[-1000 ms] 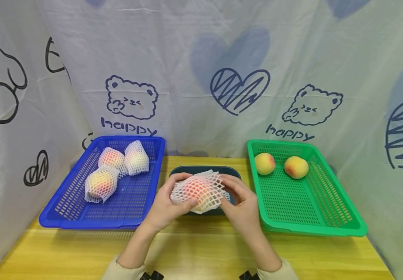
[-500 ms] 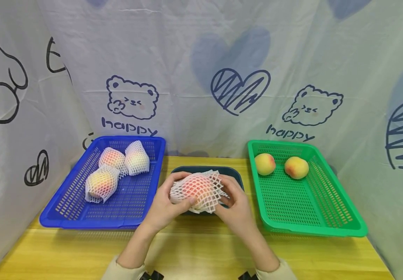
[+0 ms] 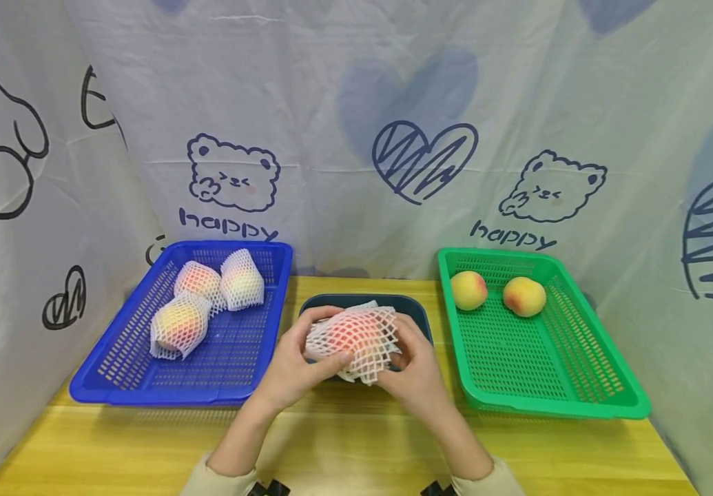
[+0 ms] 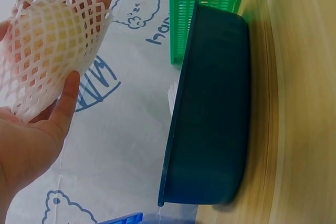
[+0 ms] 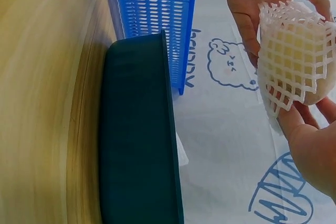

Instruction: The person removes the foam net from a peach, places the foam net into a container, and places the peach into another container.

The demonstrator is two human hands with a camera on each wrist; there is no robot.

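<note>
Both hands hold a peach (image 3: 356, 334) inside a white foam net (image 3: 373, 358), above a dark teal bin (image 3: 408, 301). The left hand (image 3: 300, 358) grips the peach through the net from the left, its thumb across the front. On the other side, the right hand (image 3: 417, 372) holds the net's right edge, thumb below and fingers partly hidden behind the mesh. In the left wrist view the netting (image 4: 50, 40) spreads around the fruit. The right wrist view shows the net's edge (image 5: 286, 95) against the right fingertips, with some bare peach (image 5: 321, 93) beside it.
A blue basket (image 3: 232, 396) on the left holds 3 net-wrapped peaches (image 3: 179, 324). On the right, a green basket (image 3: 548, 399) holds two bare peaches (image 3: 525, 297). White netting (image 5: 182, 150) pokes above the teal bin's rim. A printed cloth (image 3: 344, 207) hangs behind the wooden table (image 3: 344, 441).
The wrapped peach has shifted slightly right. The right hand has moved a little left and its fingers have worked along the net, whose edge now spreads lower. The baskets stay put.
</note>
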